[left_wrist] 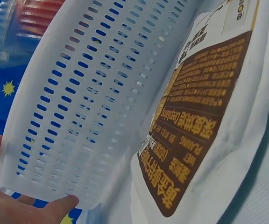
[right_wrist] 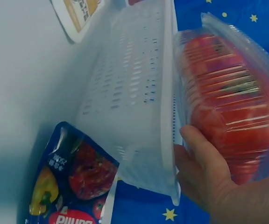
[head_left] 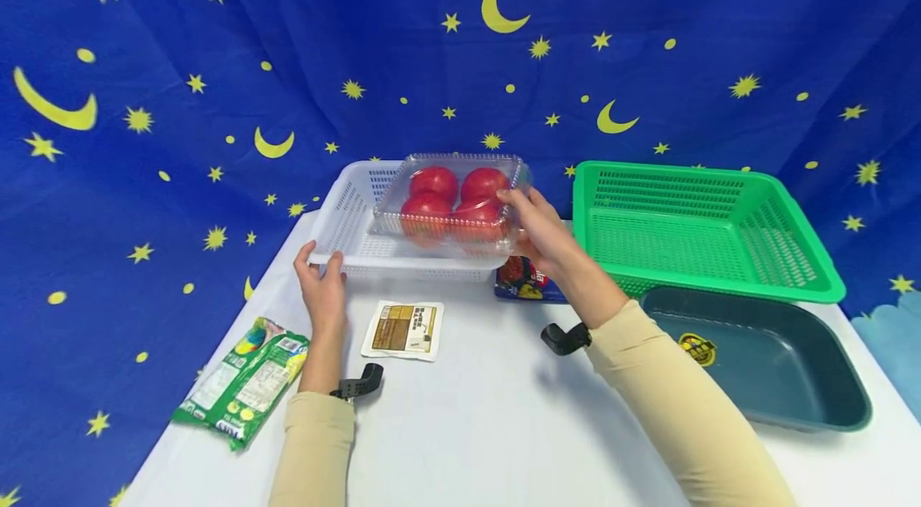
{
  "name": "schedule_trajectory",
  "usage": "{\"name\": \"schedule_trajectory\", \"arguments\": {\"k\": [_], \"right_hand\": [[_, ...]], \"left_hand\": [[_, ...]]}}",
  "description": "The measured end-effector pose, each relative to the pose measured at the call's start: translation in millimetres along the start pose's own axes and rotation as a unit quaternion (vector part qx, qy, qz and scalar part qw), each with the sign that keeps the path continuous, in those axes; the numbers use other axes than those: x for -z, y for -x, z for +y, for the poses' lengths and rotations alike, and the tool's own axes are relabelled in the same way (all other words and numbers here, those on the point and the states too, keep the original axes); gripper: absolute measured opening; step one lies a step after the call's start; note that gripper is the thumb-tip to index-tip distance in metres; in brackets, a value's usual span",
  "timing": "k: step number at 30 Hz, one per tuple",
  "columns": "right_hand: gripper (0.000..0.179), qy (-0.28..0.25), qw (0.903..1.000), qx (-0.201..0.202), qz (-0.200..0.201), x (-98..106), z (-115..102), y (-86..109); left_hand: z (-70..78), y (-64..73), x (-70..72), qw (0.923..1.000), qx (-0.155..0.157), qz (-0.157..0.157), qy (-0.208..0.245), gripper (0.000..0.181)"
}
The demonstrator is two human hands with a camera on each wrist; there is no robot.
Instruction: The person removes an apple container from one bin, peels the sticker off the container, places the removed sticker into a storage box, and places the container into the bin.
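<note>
With its fingers and thumb at the front left corner, my left hand (head_left: 325, 297) grips the rim of a white slotted plastic basket (head_left: 410, 261). In the left wrist view the thumb lies against the basket's outer wall (left_wrist: 85, 121). My right hand (head_left: 541, 231) holds a clear plastic box (head_left: 392, 219) by its right end, over the basket. Several round red fruits (head_left: 433, 184) show through the lid; their exact kind is unclear. In the right wrist view the box (right_wrist: 190, 100) is tilted beyond the basket rim (right_wrist: 168, 93), and part of the right hand is hidden.
A white and brown packet (head_left: 403, 331) lies in front of the basket, and a green packet (head_left: 248, 383) at left. A dark blue pouch (head_left: 520, 283) lies partly under the basket's right end. At right stand a green basket (head_left: 708, 291) and a dark teal basin (head_left: 791, 363).
</note>
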State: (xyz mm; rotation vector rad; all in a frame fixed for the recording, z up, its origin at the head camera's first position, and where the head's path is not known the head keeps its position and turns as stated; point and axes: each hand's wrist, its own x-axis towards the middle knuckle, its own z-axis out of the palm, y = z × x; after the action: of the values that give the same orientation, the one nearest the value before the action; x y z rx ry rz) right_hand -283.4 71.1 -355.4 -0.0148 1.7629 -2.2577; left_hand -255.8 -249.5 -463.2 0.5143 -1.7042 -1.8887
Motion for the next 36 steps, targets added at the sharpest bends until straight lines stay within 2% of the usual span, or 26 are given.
{"name": "schedule_trajectory", "arguments": {"k": [5,12,16,20,27,36], "right_hand": [[0.076,0.015,0.9998,-0.007,0.012,-12,4,-6.2],[0.079,0.049,0.9972,-0.039,0.040,-22,12,-9.9],[0.071,0.026,0.9979,-0.031,0.052,-28,13,-18.6],[0.060,0.015,0.9978,-0.031,0.056,-37,16,-26.5],[0.051,0.041,0.9958,-0.045,0.068,-46,25,-35.1],[0.057,0.048,0.9927,-0.061,0.092,-55,30,-44.3]], "left_hand": [[0.1,2.1,2.1,1.0000,-0.008,-0.001,0.002,0.054],[-5.7,11.0,-0.8,1.0000,0.004,-0.006,-0.002,0.052],[-4.2,6.4,-1.8,0.9999,-0.010,-0.003,0.000,0.051],[-0.8,0.6,-0.1,0.9999,-0.009,0.003,-0.014,0.050],[2.0,-0.5,0.4,1.0000,-0.004,-0.001,-0.009,0.052],[1.3,-0.3,-0.2,0.9999,0.007,0.002,-0.013,0.050]]}}
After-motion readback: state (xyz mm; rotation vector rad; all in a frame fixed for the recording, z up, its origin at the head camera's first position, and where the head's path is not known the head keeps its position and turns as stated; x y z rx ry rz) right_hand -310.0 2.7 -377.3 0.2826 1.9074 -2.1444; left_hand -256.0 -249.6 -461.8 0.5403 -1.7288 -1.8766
